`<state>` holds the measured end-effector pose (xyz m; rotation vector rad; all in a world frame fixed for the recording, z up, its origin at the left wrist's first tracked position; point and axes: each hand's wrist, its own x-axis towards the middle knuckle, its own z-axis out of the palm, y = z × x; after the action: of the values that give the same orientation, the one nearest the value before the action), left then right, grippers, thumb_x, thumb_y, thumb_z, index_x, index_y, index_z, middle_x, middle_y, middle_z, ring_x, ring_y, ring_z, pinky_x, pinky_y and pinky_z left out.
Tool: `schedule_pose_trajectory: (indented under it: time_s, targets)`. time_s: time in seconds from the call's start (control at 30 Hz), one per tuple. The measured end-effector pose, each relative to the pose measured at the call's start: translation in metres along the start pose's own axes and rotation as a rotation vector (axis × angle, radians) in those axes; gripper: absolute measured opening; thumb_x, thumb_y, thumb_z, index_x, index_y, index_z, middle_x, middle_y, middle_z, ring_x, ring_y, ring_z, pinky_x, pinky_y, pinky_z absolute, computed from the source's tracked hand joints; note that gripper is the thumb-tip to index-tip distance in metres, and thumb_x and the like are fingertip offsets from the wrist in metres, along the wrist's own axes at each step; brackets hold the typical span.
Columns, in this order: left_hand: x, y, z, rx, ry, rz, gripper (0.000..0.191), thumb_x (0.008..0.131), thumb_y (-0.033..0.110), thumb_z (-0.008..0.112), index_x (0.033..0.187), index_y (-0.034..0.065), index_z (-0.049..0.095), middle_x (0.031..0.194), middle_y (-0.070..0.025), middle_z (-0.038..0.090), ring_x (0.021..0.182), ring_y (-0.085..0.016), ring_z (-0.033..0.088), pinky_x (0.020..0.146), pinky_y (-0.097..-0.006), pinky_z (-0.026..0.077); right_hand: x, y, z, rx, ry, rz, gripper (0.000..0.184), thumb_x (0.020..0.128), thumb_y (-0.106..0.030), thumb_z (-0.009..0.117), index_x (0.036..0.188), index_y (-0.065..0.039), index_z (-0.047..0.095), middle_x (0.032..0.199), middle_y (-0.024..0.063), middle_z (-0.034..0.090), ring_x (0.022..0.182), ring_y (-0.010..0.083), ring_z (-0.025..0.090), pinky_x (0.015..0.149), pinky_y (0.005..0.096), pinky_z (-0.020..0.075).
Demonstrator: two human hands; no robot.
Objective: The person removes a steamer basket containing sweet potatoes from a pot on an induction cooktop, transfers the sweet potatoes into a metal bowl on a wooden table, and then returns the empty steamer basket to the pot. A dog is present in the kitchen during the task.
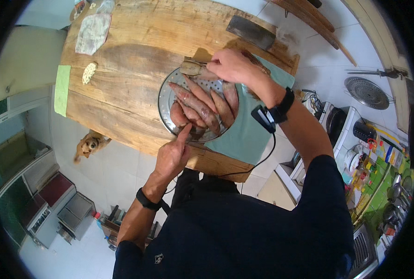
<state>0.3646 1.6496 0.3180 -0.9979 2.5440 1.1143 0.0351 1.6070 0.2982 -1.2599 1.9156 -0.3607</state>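
Observation:
A round perforated metal steamer tray (163,104) holds several reddish sweet potatoes (196,101), side by side. My left hand (172,157) is at its near rim, index finger stretched over the rim to the tubers; its other fingers are curled, and I cannot see what they grip. At the far rim my right hand (229,68) has its fingers closed on a sweet potato (207,75), partly hidden beneath them. A tan, blunt-ended piece (190,68) lies just left of those fingers. Under the tray's right side spreads a teal cloth (252,136).
A dark cleaver blade (250,33) lies beyond my right hand, near a brown bristly thing (257,62). A pale cloth (93,33) and a cream-coloured lump (89,73) rest on the wooden table (130,87). A dog (90,143) stands on the floor at left.

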Motion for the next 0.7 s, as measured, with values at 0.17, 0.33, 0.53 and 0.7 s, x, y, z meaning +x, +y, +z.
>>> schedule_pose_trajectory:
  time_s: [0.17, 0.33, 0.53, 0.7]
  targets:
    - [-0.049, -0.017, 0.011, 0.066, 0.015, 0.069, 0.067, 0.086, 0.006, 0.064, 0.15, 0.0065, 0.044, 0.077, -0.0223, 0.068, 0.071, -0.041, 0.068, 0.065, -0.0507, 0.055, -0.051, -0.012, 0.034, 0.087, -0.047, 0.062, 0.039, 0.095, -0.035, 0.067, 0.11, 0.0, 0.073, 0.099, 0.0205, 0.074, 0.09, 0.0305, 0.072, 0.082, 0.042, 0.0564]
    - [-0.084, -0.062, 0.02, 0.072, -0.029, -0.042, 0.07, 0.085, 0.006, 0.065, 0.151, 0.0174, 0.045, 0.077, -0.0211, 0.069, 0.072, -0.041, 0.068, 0.067, -0.0514, 0.055, -0.047, -0.039, 0.092, 0.104, -0.158, 0.144, 0.039, 0.095, -0.035, 0.062, 0.107, 0.0, 0.073, 0.101, 0.0207, 0.074, 0.091, 0.031, 0.072, 0.083, 0.0427, 0.0566]
    - [-0.099, -0.141, 0.011, 0.142, 0.03, -0.029, 0.067, 0.085, 0.006, 0.063, 0.149, 0.0161, 0.047, 0.077, -0.0208, 0.069, 0.072, -0.042, 0.068, 0.067, -0.0519, 0.055, -0.029, -0.058, 0.169, 0.18, 0.025, 0.145, 0.027, 0.09, -0.025, 0.062, 0.105, -0.006, 0.075, 0.104, 0.0237, 0.072, 0.096, 0.0374, 0.07, 0.085, 0.046, 0.0557]
    - [-0.097, -0.175, 0.01, 0.215, -0.026, -0.018, 0.06, 0.089, 0.007, 0.062, 0.147, 0.0142, 0.048, 0.086, -0.0212, 0.07, 0.081, -0.041, 0.068, 0.075, -0.0519, 0.055, -0.059, -0.049, 0.191, 0.104, 0.269, 0.007, 0.034, 0.091, -0.018, 0.064, 0.123, -0.008, 0.064, 0.109, 0.0189, 0.067, 0.095, 0.0379, 0.068, 0.083, 0.0487, 0.0552]
